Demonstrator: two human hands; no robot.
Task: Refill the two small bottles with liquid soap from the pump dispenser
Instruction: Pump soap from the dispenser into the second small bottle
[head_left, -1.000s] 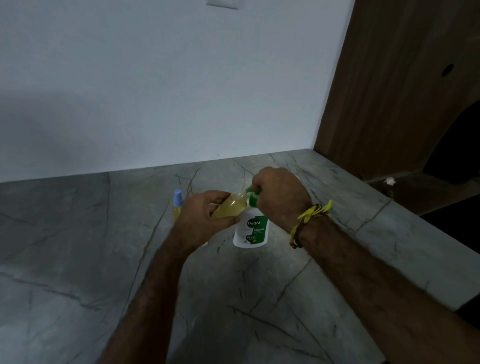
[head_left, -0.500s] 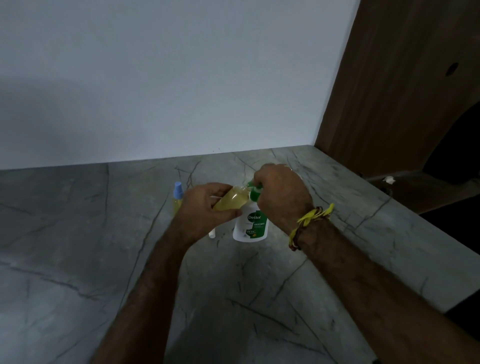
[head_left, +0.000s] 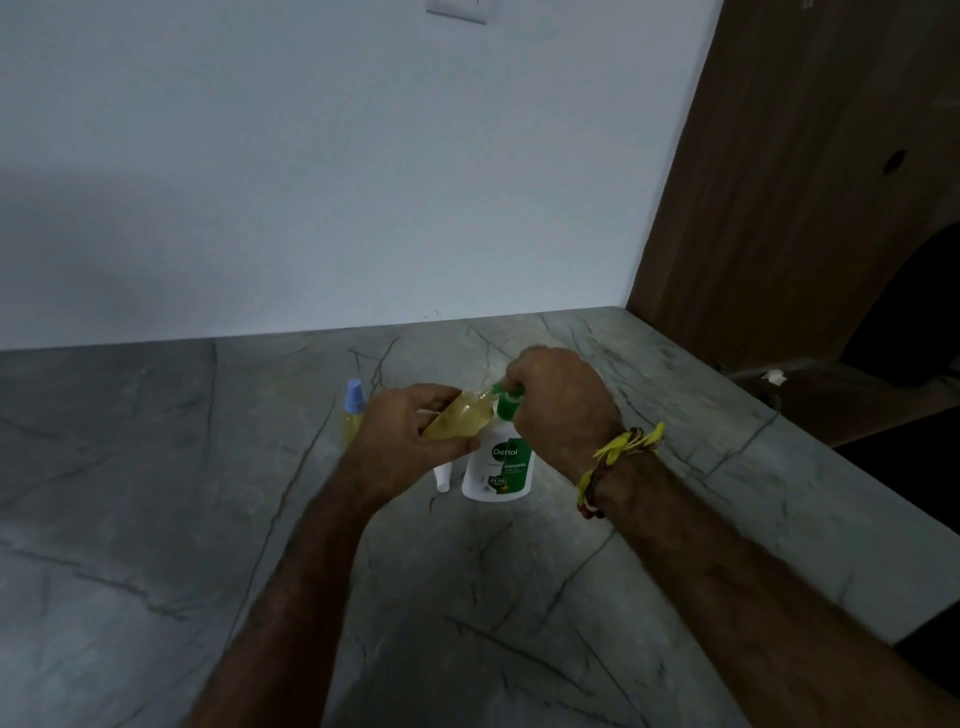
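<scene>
Your left hand (head_left: 410, 436) is curled round a small clear plastic bottle of yellowish liquid (head_left: 460, 420), thumb beneath and fingers above, holding it tilted with its open neck aimed up and to the right at the green nozzle of the white Dettol pump dispenser with the green label (head_left: 500, 465). Your right hand (head_left: 558, 402) sits on top of that dispenser's green pump head, fingers curled down over it; whether the head is pressed down cannot be told. The two hands are close together, almost meeting at the nozzle, with the bottle's mouth right at the spout. The dispenser stands upright on the grey veined stone counter (head_left: 156, 519), directly below your right hand. Just left of your left hand, partly hidden behind it, stands a second small bottle of yellow liquid with a pale blue cap (head_left: 353, 410). Beneath your left hand, beside the dispenser's base, lies a small white cap-like piece (head_left: 443, 477). A yellow and red thread band (head_left: 618, 457) wraps your right wrist.
</scene>
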